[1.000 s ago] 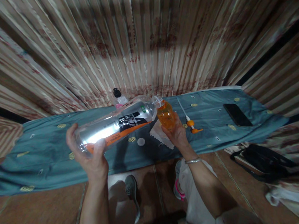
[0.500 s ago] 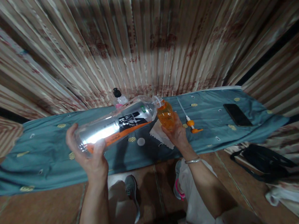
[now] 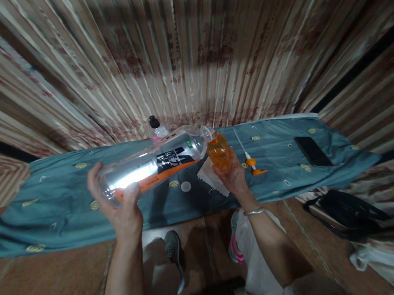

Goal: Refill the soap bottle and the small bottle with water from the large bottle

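Observation:
My left hand (image 3: 118, 203) is closed round the base of a large clear plastic bottle (image 3: 151, 166) with a silver, black and orange label. The bottle is tipped, its neck pointing right and slightly up in view. Its mouth meets the opening of a small orange see-through bottle (image 3: 218, 153), which my right hand (image 3: 234, 174) grips. Whether liquid runs between them I cannot tell. An orange pump top (image 3: 251, 163) with a white tube lies to the right of my right hand. Under the bottles are a round whitish cap (image 3: 186, 186) and a pale tissue (image 3: 214, 180).
A teal patterned cloth (image 3: 66, 191) covers the long table. Behind the large bottle stands a small clear bottle with a black cap (image 3: 154, 121). A dark phone (image 3: 312, 151) lies at the right. Beyond hangs a striped curtain (image 3: 192, 63); a black bag (image 3: 348, 214) is at lower right.

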Motion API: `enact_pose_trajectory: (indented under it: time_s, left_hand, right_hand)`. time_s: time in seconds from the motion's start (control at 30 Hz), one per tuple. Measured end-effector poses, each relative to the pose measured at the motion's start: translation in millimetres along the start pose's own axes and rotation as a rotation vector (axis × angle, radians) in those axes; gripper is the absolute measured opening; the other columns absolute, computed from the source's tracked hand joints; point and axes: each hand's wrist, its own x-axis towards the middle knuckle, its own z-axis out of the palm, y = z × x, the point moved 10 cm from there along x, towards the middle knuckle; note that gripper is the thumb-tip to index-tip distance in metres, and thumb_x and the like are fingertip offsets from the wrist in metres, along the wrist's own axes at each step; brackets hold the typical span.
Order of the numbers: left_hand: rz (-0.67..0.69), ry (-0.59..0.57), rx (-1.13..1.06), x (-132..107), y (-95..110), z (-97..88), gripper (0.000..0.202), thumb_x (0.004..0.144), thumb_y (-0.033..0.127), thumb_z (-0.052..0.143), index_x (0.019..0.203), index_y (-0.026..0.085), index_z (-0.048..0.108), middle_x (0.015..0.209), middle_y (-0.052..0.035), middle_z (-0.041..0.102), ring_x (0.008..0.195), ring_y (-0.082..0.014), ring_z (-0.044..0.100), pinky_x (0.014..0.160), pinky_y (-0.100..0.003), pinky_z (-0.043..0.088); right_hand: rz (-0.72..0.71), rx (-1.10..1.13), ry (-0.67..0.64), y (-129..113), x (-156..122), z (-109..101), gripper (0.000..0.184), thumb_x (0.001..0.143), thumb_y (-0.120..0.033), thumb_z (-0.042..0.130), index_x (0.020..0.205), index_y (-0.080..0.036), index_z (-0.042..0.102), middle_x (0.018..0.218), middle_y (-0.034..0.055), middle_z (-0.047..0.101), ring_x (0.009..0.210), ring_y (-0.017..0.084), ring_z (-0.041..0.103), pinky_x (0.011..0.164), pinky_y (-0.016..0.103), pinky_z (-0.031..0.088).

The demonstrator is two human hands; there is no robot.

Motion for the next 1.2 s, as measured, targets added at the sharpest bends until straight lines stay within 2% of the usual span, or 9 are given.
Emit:
enact_pose_trajectory:
  time_s: [0.07, 0.17, 0.33, 0.43, 0.53, 0.67, 0.8, 1.0, 1.2]
  left_hand:
    - [0.014, 0.002, 0.012, -0.1, 3.8, 0.5, 0.09, 0.091, 0.076, 0.095, 0.163, 0.028, 0.073, 0.149, -0.0105, 0.074, 0.137, -0.0371, 0.071, 0.13, -0.06, 0.058]
    - [0.044, -0.012, 0.0, -0.6, 11.6, 3.1, 0.086, 0.094, 0.073, 0.096, 0.165, 0.03, 0.073, 0.142, -0.0096, 0.076, 0.131, -0.0367, 0.074, 0.125, -0.059, 0.063]
    - [0.016, -0.005, 0.059, -0.6, 13.3, 3.5, 0.083, 0.097, 0.074, 0.092, 0.166, 0.031, 0.075, 0.147, -0.0101, 0.077, 0.133, -0.0364, 0.077, 0.124, -0.058, 0.066]
    - [0.038, 0.014, 0.048, 0.8, 13.6, 2.2, 0.09, 0.092, 0.079, 0.093, 0.163, 0.027, 0.075, 0.142, -0.0097, 0.078, 0.129, -0.0358, 0.077, 0.124, -0.06, 0.065]
    - [0.038, 0.012, 0.023, 1.8, 12.2, 2.8, 0.089, 0.091, 0.078, 0.094, 0.161, 0.027, 0.074, 0.141, -0.0094, 0.078, 0.127, -0.035, 0.075, 0.123, -0.059, 0.063]
    - [-0.008, 0.006, 0.024, 1.9, 8.8, 3.2, 0.09, 0.089, 0.077, 0.094, 0.161, 0.029, 0.072, 0.145, -0.0114, 0.077, 0.131, -0.038, 0.074, 0.121, -0.06, 0.061]
    - [-0.025, 0.008, 0.064, 1.6, 10.6, 2.2, 0.093, 0.087, 0.081, 0.091, 0.16, 0.029, 0.07, 0.147, -0.0112, 0.077, 0.132, -0.0383, 0.074, 0.121, -0.059, 0.061]
    - [-0.043, -0.018, 0.032, 0.3, 12.8, 4.8, 0.083, 0.095, 0.075, 0.092, 0.163, 0.032, 0.072, 0.15, -0.0126, 0.076, 0.135, -0.0406, 0.074, 0.125, -0.063, 0.059]
    - [-0.018, -0.007, 0.013, -1.4, 7.6, 2.3, 0.086, 0.093, 0.074, 0.094, 0.163, 0.029, 0.072, 0.146, -0.0121, 0.076, 0.132, -0.0388, 0.073, 0.128, -0.064, 0.059]
  right_hand:
    - [0.002, -0.002, 0.01, 0.3, -0.4, 0.1, 0.098, 0.111, -0.082, 0.081, 0.176, -0.011, 0.065, 0.166, 0.0343, 0.082, 0.159, 0.053, 0.082, 0.135, 0.078, 0.072]
    - [-0.006, -0.012, 0.026, -1.6, -1.1, -0.4, 0.094, 0.112, -0.079, 0.081, 0.175, -0.011, 0.066, 0.166, 0.0346, 0.082, 0.159, 0.052, 0.083, 0.136, 0.077, 0.071]
    - [-0.029, -0.02, 0.042, -4.3, -1.1, -0.8, 0.084, 0.112, -0.073, 0.08, 0.174, -0.017, 0.066, 0.162, 0.0291, 0.086, 0.154, 0.049, 0.086, 0.131, 0.079, 0.074]
    - [-0.045, -0.033, 0.042, -3.3, -1.0, 0.2, 0.09, 0.111, -0.076, 0.077, 0.176, -0.016, 0.064, 0.163, 0.0309, 0.085, 0.155, 0.05, 0.085, 0.13, 0.081, 0.074]
    - [-0.043, -0.031, 0.013, -1.6, -1.0, 2.5, 0.095, 0.109, -0.077, 0.079, 0.179, -0.014, 0.062, 0.166, 0.0316, 0.082, 0.159, 0.051, 0.082, 0.134, 0.082, 0.071]
    - [-0.005, 0.0, -0.005, -1.7, -0.9, 0.9, 0.091, 0.11, -0.074, 0.082, 0.177, -0.016, 0.063, 0.17, 0.0307, 0.081, 0.163, 0.05, 0.08, 0.14, 0.077, 0.068]
    - [0.001, 0.019, -0.005, -6.5, -0.3, -1.7, 0.089, 0.111, -0.074, 0.082, 0.174, -0.014, 0.064, 0.167, 0.0314, 0.082, 0.16, 0.052, 0.081, 0.138, 0.079, 0.068]
    - [0.029, 0.047, -0.029, -9.9, 1.9, -2.8, 0.085, 0.111, -0.075, 0.085, 0.172, -0.019, 0.066, 0.165, 0.0294, 0.083, 0.158, 0.05, 0.082, 0.138, 0.078, 0.068]
    - [0.031, 0.044, -0.048, -11.1, 3.7, -3.3, 0.086, 0.11, -0.073, 0.087, 0.17, -0.014, 0.069, 0.163, 0.0306, 0.083, 0.159, 0.051, 0.081, 0.138, 0.077, 0.069]
